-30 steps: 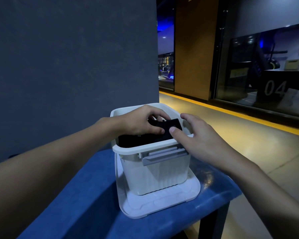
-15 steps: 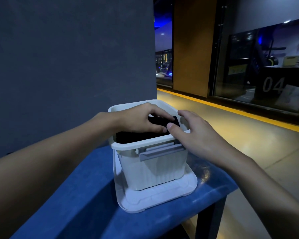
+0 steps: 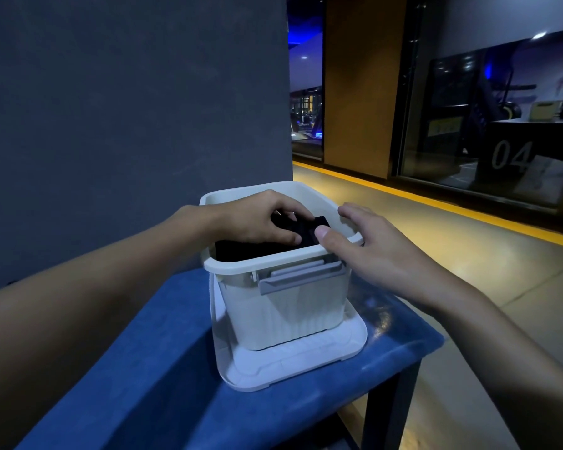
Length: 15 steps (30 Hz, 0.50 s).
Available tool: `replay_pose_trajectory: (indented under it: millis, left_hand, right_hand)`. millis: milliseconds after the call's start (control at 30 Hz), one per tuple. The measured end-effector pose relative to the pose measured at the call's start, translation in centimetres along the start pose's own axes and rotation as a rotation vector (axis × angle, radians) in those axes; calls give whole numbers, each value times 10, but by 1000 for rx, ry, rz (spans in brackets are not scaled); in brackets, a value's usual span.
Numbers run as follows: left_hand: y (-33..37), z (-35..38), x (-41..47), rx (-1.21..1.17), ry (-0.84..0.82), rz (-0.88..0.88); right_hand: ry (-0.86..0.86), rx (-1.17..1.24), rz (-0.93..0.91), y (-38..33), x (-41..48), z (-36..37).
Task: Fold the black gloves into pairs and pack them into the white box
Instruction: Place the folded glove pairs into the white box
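Observation:
A white ribbed box (image 3: 283, 310) with a grey handle stands on its white lid (image 3: 293, 368) on a blue table. Folded black gloves (image 3: 306, 230) lie inside, near the rim. My left hand (image 3: 260, 220) reaches into the box and grips the top pair, fingers curled over it and thumb at its near edge. My right hand (image 3: 368, 245) lies over the box's right rim with its fingers relaxed and its thumb tip touching the gloves' right end. More black fabric (image 3: 238, 250) fills the box below my left hand.
The blue table (image 3: 150, 378) ends just right of the box, with a dark leg (image 3: 387, 414) below. A grey wall (image 3: 127, 108) stands close behind the box. A tiled floor with a yellow stripe (image 3: 452, 209) lies to the right.
The gloves have sunk a little lower into the box under my left hand. My right hand stays at the right rim, thumb against the gloves.

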<state>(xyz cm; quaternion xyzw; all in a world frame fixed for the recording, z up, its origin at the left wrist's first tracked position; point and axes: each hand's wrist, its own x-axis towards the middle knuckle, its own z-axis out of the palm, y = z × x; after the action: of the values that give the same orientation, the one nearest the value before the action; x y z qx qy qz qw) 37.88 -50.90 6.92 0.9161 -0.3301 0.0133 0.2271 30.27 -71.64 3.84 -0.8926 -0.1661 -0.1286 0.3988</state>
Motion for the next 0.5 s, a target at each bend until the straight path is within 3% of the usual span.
replay_pose_trajectory:
  millis: [167, 500]
  left_hand:
    - [4, -1, 0, -6, -12, -3]
    - [17, -18, -32, -94, 191, -79]
  right_hand:
    - [8, -16, -10, 3, 1, 0]
    - [84, -85, -119, -27, -11, -5]
